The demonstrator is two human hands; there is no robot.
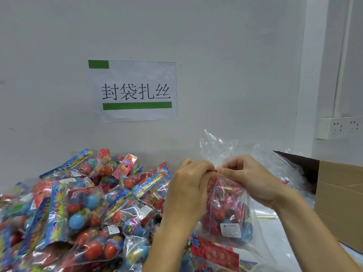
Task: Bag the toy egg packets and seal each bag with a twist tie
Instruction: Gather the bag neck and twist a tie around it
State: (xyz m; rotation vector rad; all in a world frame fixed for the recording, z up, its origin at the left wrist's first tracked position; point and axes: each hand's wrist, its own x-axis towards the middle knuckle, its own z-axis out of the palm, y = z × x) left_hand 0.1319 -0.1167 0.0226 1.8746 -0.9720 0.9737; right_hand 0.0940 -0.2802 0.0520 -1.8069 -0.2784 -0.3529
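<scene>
Clear plastic bag (pixel 225 211) holds toy egg packets; left hand (pixel 188 185) and right hand (pixel 253 179) pinch its gathered neck

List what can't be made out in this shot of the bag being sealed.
- Twist tie: head view, hidden between the left hand and right hand at the clear bag neck.
- Packet count inside the bag: blurred by glare.
- Cardboard box: cut off by the right edge.
- Warning label text: too small.
</scene>
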